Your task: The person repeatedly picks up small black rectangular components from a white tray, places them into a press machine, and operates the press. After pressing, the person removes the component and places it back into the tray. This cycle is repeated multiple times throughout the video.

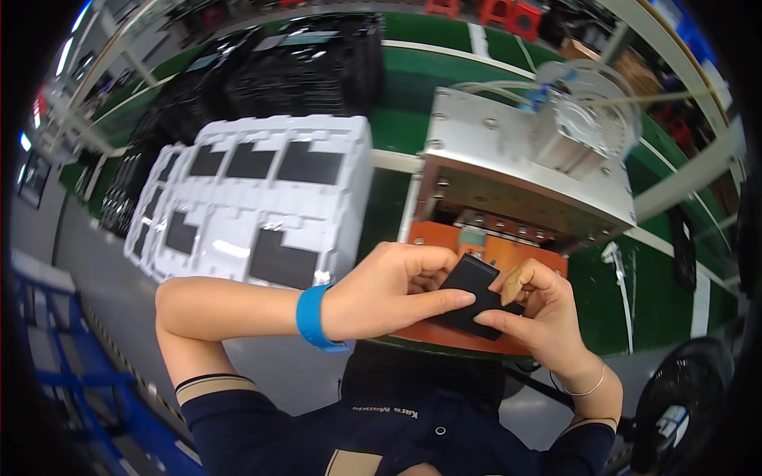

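Note:
In front of my chest I hold a flat black block [470, 290] at a tilt with both hands. My left hand [389, 289] grips its left side, thumb lying across the upper face and the other fingers curled behind. My right hand [544, 309] pinches the right end between thumb and fingers, and a tan finger cot covers one fingertip. Part of that end is hidden by the fingers. Just beyond my hands is a metal press fixture [508, 147] with an orange base plate [432, 234]; the block is above the plate's near part.
A white moulded tray [361, 155] with several flat black L-shaped pieces stands on the left. Behind it are stacked black trays [305, 75]. A white cable [621, 289] lies on the green mat at right. A blue rack [59, 365] stands at lower left.

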`<control>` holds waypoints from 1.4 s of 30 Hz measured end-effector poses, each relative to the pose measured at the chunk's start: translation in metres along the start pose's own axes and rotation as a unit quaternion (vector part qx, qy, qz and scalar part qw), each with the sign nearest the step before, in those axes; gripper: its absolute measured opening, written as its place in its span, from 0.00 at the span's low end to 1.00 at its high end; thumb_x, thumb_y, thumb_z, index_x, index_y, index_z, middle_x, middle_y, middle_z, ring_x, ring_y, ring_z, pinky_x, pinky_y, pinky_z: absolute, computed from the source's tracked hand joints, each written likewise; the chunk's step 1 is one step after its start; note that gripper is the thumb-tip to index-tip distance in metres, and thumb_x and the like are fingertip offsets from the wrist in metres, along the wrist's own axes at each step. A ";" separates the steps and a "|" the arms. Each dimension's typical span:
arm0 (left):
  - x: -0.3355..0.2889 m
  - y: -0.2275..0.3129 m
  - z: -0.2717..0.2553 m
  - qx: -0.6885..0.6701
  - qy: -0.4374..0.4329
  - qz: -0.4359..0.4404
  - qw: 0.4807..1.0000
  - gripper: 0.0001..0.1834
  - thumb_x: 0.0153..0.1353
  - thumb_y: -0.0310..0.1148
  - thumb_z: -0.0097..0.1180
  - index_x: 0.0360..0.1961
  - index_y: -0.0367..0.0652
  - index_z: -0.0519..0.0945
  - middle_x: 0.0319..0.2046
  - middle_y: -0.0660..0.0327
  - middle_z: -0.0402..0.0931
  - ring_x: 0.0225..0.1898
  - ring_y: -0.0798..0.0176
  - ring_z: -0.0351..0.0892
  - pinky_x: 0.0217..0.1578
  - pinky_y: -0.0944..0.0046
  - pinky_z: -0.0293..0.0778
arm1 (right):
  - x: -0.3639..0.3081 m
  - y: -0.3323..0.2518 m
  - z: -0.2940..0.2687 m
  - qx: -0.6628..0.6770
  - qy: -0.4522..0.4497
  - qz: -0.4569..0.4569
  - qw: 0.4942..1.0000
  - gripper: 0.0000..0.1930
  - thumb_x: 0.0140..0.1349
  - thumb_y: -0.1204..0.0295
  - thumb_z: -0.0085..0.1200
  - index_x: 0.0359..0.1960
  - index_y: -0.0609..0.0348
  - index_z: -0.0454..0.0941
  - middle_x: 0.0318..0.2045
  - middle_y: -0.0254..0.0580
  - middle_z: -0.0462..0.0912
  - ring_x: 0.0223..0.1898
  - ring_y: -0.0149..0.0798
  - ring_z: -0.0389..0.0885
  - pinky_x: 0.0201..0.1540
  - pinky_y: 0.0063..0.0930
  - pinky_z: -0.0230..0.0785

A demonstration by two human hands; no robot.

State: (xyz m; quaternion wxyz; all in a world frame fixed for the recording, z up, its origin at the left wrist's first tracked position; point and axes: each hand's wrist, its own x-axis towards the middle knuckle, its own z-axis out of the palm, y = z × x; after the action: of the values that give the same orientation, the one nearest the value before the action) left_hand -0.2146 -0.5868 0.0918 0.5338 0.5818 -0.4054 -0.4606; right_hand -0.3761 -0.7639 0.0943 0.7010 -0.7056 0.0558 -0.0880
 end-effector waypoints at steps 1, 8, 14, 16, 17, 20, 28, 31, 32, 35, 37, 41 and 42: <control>-0.017 0.001 -0.004 0.006 0.055 0.004 0.998 0.12 0.64 0.27 0.61 0.46 0.33 0.79 0.33 0.65 0.82 0.33 0.78 0.76 0.31 0.76 0.71 | 0.008 -0.002 0.013 0.021 -0.005 0.005 1.000 0.13 0.54 0.85 0.65 0.36 0.63 0.73 0.40 0.38 0.79 0.44 0.29 0.79 0.51 0.26 0.76; -0.144 -0.002 -0.127 0.099 0.472 0.106 0.869 0.20 0.66 0.24 0.55 0.58 0.30 0.74 0.46 0.55 0.82 0.44 0.69 0.82 0.46 0.70 0.78 | 0.071 0.008 0.072 -0.278 -0.120 -0.231 0.925 0.13 0.59 0.68 0.62 0.42 0.60 0.78 0.40 0.42 0.80 0.44 0.44 0.77 0.44 0.35 0.72; -0.177 -0.051 -0.141 0.378 0.564 0.007 0.734 0.18 0.57 0.31 0.67 0.50 0.40 0.84 0.26 0.66 0.73 0.30 0.70 0.70 0.36 0.68 0.68 | 0.119 0.022 0.139 -0.499 -0.118 -0.260 0.818 0.23 0.53 0.55 0.67 0.39 0.63 0.81 0.39 0.46 0.80 0.49 0.46 0.75 0.49 0.37 0.67; -0.172 -0.052 -0.131 0.574 0.539 0.070 0.612 0.12 0.53 0.32 0.69 0.38 0.42 0.87 0.26 0.60 0.73 0.35 0.60 0.72 0.41 0.61 0.68 | 0.124 0.022 0.153 -0.564 -0.113 -0.241 0.782 0.28 0.49 0.49 0.68 0.40 0.64 0.81 0.36 0.45 0.79 0.49 0.46 0.74 0.50 0.37 0.66; -0.172 -0.049 -0.125 0.578 0.564 0.060 0.587 0.07 0.52 0.30 0.68 0.31 0.40 0.85 0.27 0.59 0.75 0.37 0.54 0.71 0.43 0.58 0.68 | 0.126 0.020 0.159 -0.567 -0.127 -0.228 0.781 0.30 0.46 0.49 0.70 0.38 0.65 0.81 0.36 0.47 0.79 0.48 0.48 0.76 0.49 0.39 0.67; -0.183 -0.041 -0.148 0.602 0.563 0.040 0.565 0.06 0.52 0.29 0.67 0.28 0.39 0.83 0.27 0.59 0.76 0.37 0.53 0.71 0.42 0.58 0.68 | 0.127 0.009 0.171 -0.592 -0.162 -0.150 0.775 0.26 0.47 0.52 0.70 0.37 0.64 0.82 0.37 0.48 0.80 0.47 0.48 0.78 0.47 0.41 0.69; -0.184 -0.046 -0.204 0.643 0.394 0.061 0.654 0.08 0.58 0.31 0.62 0.26 0.38 0.82 0.26 0.59 0.76 0.36 0.54 0.71 0.40 0.56 0.67 | 0.135 0.005 0.175 -0.452 -0.173 -0.070 0.872 0.20 0.48 0.66 0.70 0.39 0.63 0.77 0.34 0.54 0.84 0.39 0.53 0.84 0.43 0.42 0.75; -0.177 -0.042 -0.208 0.705 0.347 0.070 0.615 0.12 0.58 0.35 0.62 0.23 0.38 0.82 0.23 0.61 0.75 0.36 0.56 0.71 0.42 0.57 0.66 | 0.130 0.009 0.159 -0.338 -0.118 -0.177 0.917 0.17 0.51 0.72 0.68 0.40 0.61 0.76 0.32 0.55 0.84 0.37 0.55 0.84 0.42 0.39 0.76; -0.178 -0.040 -0.210 0.719 0.341 0.079 0.600 0.13 0.58 0.35 0.62 0.21 0.39 0.81 0.23 0.62 0.74 0.35 0.56 0.71 0.42 0.57 0.66 | 0.127 0.010 0.148 -0.292 -0.098 -0.220 0.926 0.16 0.52 0.73 0.68 0.41 0.60 0.76 0.32 0.56 0.84 0.37 0.55 0.84 0.41 0.38 0.76; -0.190 -0.031 -0.213 0.752 0.341 0.114 0.553 0.17 0.58 0.37 0.62 0.16 0.39 0.80 0.21 0.63 0.72 0.34 0.56 0.70 0.43 0.56 0.65 | 0.089 -0.017 0.098 -0.276 -0.070 -0.234 0.930 0.15 0.54 0.73 0.66 0.42 0.58 0.76 0.34 0.51 0.84 0.39 0.54 0.85 0.39 0.37 0.76; -0.197 -0.014 -0.209 0.758 0.355 0.123 0.534 0.18 0.59 0.37 0.61 0.15 0.39 0.78 0.19 0.63 0.71 0.32 0.55 0.69 0.43 0.56 0.64 | 0.057 -0.020 0.061 -0.262 -0.051 -0.176 0.947 0.18 0.54 0.73 0.68 0.45 0.63 0.78 0.39 0.45 0.85 0.44 0.40 0.86 0.45 0.29 0.77; -0.127 0.013 -0.183 0.709 0.318 0.192 0.600 0.21 0.64 0.38 0.54 0.16 0.38 0.73 0.17 0.59 0.67 0.31 0.54 0.66 0.42 0.55 0.62 | -0.008 -0.009 -0.013 -0.089 0.054 0.035 0.994 0.17 0.51 0.88 0.65 0.44 0.73 0.76 0.41 0.46 0.83 0.45 0.34 0.83 0.50 0.27 0.77; -0.109 0.013 -0.179 0.687 0.299 0.197 0.632 0.21 0.65 0.38 0.54 0.16 0.38 0.74 0.17 0.59 0.67 0.31 0.54 0.66 0.42 0.56 0.62 | -0.020 -0.004 -0.029 -0.090 0.072 0.063 0.991 0.18 0.51 0.88 0.64 0.45 0.74 0.76 0.41 0.47 0.84 0.44 0.33 0.83 0.49 0.27 0.77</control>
State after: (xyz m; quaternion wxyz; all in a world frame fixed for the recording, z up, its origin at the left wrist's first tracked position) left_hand -0.0679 -0.4391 0.1167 0.1497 0.7927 -0.5278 0.2660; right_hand -0.4014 -0.7882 0.0971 0.6328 -0.7527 0.1585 -0.0886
